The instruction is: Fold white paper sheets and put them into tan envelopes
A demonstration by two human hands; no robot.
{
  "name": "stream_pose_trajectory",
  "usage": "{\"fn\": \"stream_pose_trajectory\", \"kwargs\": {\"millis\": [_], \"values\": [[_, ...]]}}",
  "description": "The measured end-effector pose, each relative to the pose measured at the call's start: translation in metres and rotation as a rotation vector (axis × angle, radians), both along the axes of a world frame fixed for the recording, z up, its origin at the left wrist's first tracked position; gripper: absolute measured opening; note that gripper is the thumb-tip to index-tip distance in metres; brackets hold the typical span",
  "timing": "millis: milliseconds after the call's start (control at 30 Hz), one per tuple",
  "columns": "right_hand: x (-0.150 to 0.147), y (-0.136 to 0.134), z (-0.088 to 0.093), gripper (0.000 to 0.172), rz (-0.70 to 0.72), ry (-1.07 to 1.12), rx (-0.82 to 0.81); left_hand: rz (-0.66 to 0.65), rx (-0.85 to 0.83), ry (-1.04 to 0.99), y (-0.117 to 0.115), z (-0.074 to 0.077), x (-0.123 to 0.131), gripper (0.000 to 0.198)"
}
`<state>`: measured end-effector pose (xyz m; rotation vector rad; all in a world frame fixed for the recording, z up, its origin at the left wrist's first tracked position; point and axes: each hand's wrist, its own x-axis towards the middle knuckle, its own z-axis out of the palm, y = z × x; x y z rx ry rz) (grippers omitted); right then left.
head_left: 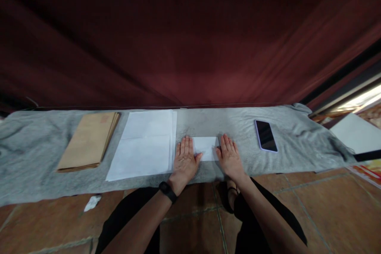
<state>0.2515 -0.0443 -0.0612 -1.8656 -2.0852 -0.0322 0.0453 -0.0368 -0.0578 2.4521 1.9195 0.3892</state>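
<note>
- The person's left wrist (pixel 176 185), toward seven o'clock: black watch-like band (pixel 167 192).
- Right forearm (pixel 264 209), toward five: bare to the fingers (pixel 227 141).
- Both legs (pixel 281 210): black legwear (pixel 127 209).
- One foot (pixel 231 183), toward five o'clock: thin dark strap (pixel 232 189).

From where I'm standing, I see a small white sheet of paper (pixel 205 149) lying flat over the long grey cloth (pixel 309 143). It's plain, with no marks that I can make out, and its far and near edges run straight, roughly parallel to the cloth's long edges. It sits between those two, well in from both ends. Its left and right ends are covered; whether it's folded, I can't tell.
</note>
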Motion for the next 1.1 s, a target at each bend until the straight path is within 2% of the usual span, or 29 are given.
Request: {"fn": "stream_pose_trajectory", "kwargs": {"millis": [167, 300, 467, 833, 1100], "values": [[-0.02, 0.005, 0.015, 0.056, 0.199, 0.085, -0.038, 0.005, 0.002, -0.006, -0.001, 0.004, 0.003, 0.074], [-0.043, 0.002, 0.01, 0.054, 0.311, 0.089, -0.094, -0.07, -0.001, 0.011, 0.0, 0.007, 0.0, 0.065], [-0.053, -0.001, 0.003, 0.051, 0.277, 0.029, -0.087, -0.201, -0.041, 0.044, 0.003, 0.007, -0.003, 0.061], [-0.037, 0.003, -0.004, 0.052, 0.204, -0.059, -0.008, -0.155, -0.072, 0.038, 0.003, 0.008, -0.001, 0.058], [-0.017, 0.005, -0.012, 0.061, 0.146, -0.06, 0.006, -0.128, -0.07, 0.023, 0.002, 0.007, -0.003, 0.06]]}}
